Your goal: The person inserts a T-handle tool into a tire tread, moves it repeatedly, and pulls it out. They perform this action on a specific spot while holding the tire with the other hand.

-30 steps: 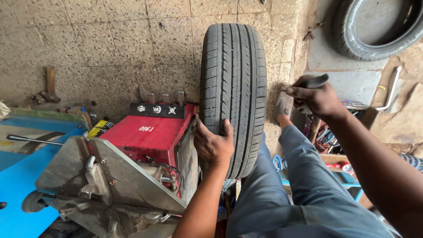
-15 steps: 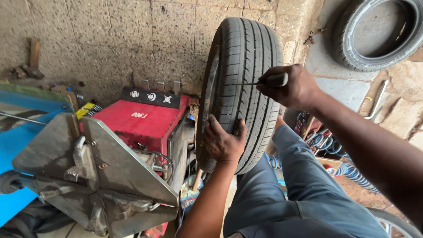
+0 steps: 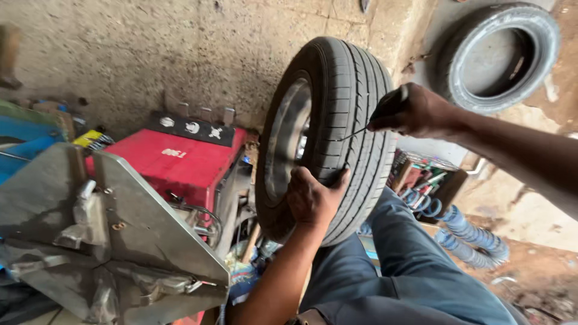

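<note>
**Probe at the tread, left hand bracing the wheel**

Watching remotely thru the head cam, going L to R.

Far L: a bent grey sheet-metal guard (image 3: pixel 138 222) is filling the lower corner, w/ a red box-shaped machine with a black top tray (image 3: pixel 180 159) sitting just behind it against the rough concrete wall (image 3: pixel 150 54).

Centre: a black rubber tyre mounted on a silver metal rim (image 3: pixel 328 132) is standing upright, tread facing me, tilted a bit to the R at the top. It's sitting above my blue-trousered leg (image 3: pixel 391 271); can't tell what's carrying it underneath.

My left hand (image 3: pixel 314 198) is pressing on the lower tread, fingers spread and curling over the edge, thumb side toward the rim. It's gripping the tyre, not clenched around anything else.

My right hand (image 3: pixel 415 111) is coming in from the R, fist closed around the dark handle of a thin metal probe tool (image 3: pixel 367 123). The shaft is lying nearly horizontal, pointing L, its tip touching or just at a tread groove; too small to tell if it's in.

The key relation: the tyre lies L of the right hand, tool axis running across the tread, roughly square to the grooves. Right hand is the nearer one to the contact spot; left hand is below it, well under the tip.

Far R: a spare black tyre (image 3: pixel 497 57) is lying on the ground, and blue coil springs (image 3: pixel 463 232) are resting beside an open wooden box of tools (image 3: pixel 430 174).
</note>
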